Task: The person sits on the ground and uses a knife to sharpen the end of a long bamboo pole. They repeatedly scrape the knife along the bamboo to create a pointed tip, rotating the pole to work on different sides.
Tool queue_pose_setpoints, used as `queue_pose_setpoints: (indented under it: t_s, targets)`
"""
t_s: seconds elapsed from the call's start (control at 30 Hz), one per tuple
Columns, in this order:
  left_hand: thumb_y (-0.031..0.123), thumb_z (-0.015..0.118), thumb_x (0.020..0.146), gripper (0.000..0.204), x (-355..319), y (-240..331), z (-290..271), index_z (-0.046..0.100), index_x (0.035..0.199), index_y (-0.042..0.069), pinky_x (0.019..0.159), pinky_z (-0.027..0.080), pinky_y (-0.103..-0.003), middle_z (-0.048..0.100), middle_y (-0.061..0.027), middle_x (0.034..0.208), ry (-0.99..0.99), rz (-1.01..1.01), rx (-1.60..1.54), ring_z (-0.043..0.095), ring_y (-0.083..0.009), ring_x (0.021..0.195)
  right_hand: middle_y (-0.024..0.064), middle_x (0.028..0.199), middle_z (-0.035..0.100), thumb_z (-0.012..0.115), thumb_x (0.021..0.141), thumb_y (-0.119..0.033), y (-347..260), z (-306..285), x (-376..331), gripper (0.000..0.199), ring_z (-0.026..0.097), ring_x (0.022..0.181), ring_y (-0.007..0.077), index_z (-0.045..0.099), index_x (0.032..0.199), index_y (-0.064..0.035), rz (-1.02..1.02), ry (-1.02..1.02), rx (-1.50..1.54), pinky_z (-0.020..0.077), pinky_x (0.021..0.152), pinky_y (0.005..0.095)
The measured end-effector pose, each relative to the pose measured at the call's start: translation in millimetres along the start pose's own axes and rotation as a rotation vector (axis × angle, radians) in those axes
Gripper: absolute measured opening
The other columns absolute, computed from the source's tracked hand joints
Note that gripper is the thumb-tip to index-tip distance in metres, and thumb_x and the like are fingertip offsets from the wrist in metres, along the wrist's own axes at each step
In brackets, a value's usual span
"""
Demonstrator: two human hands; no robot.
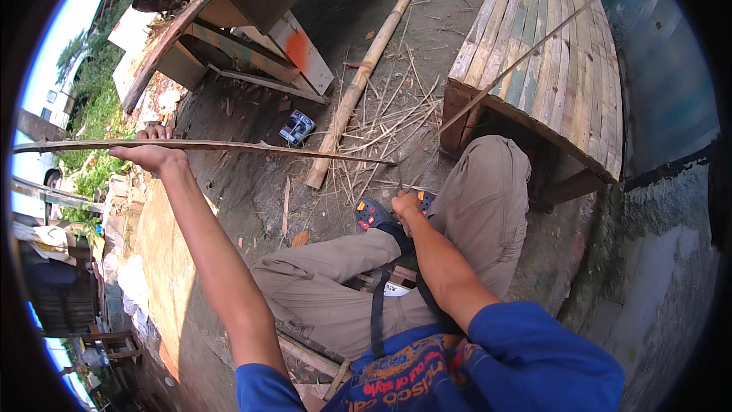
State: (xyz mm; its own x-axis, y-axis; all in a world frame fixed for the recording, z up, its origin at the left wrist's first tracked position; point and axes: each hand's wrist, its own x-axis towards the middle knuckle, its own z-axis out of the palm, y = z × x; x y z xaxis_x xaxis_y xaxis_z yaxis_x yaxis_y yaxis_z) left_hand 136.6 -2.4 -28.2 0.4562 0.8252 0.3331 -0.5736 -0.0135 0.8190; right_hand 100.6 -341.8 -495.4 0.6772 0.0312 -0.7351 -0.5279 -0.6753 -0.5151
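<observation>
Okay, bamboo strip (236,145) spans left edge to centre.
Left hand (158,155), fingers curled round it, should hold it level; right hand (409,204), closed on apparently a slim tool (400,177) near its tip, should work clear of the knee (497,159).

The grey floor (252,202) is carrying a long bamboo pole (366,76), which is lying lengthwise. Pale thin strips (393,118) are spreading loosely just beside it on the right. Left of it, a small dark-blue package (297,128) is resting; a brown leaf (300,238) is lying nearer. A slatted counter (526,23) is standing at right.
</observation>
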Motion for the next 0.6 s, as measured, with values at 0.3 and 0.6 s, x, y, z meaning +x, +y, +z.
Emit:
queue_pose_setpoints:
  t_s: [0.3,0.6]
  targets:
    - [0.089,0.020,0.084,0.076,-20.6,71.7,-14.7,0.028,0.059,0.017,0.043,0.021,-0.027,0.025,0.0013,0.050,-0.321,0.026,-0.037,0.021,-0.0135,0.044,0.0247,0.123,0.063,0.055,0.091,-0.039,-48.1,-0.9,-31.7,0.043,0.060,0.116,0.0420,0.064,0.122,-0.0106,-0.235,0.002,-0.057,0.0480,0.100,0.0477]
    - [0.091,0.020,0.082,0.078,-19.0,73.1,-51.9,0.028,0.058,0.017,0.044,0.019,-0.029,0.027,0.0016,0.050,-0.479,-0.039,-0.124,0.019,-0.0130,0.045,0.0303,0.099,0.066,0.060,0.092,-0.043,-86.0,14.4,-85.6,0.047,0.064,0.098,0.0475,0.066,0.103,0.0027,-0.553,0.145,-0.011,0.0504,0.086,0.0517]
